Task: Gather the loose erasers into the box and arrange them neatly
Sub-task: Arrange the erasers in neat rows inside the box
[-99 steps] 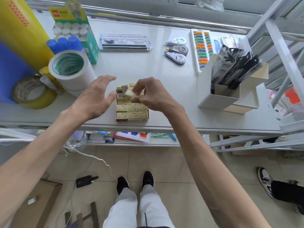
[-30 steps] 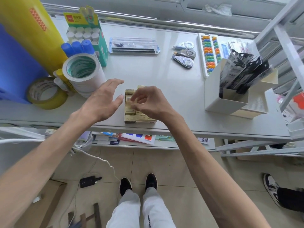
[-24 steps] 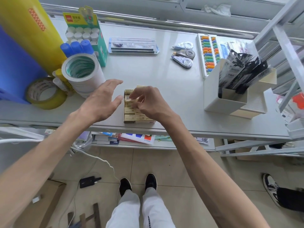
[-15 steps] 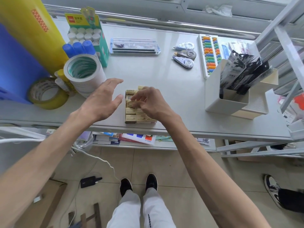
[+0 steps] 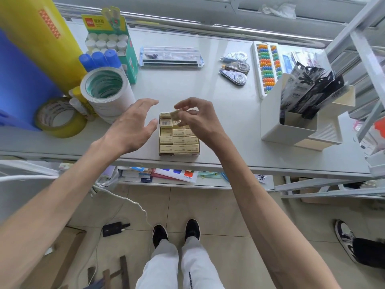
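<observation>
**One eraser lifted, the rest packed in the box**

My right hand (image 5: 198,119) pinches a single eraser (image 5: 176,114) between thumb and fingertips, tilted, just above the far end of the box (image 5: 179,154). The box sits at the near edge of the table (image 5: 229,126), about midway along it. In it I count three erasers across in each of the three nearest rows (image 5: 178,140); the rows beyond are partly hidden by my hand. My left hand (image 5: 133,128) is spread and holds nothing, hovering just beside the box's left wall. Toward the far edge lie three correction tapes (image 5: 235,67); at the left edge stand two tape rolls (image 5: 104,90).
</observation>
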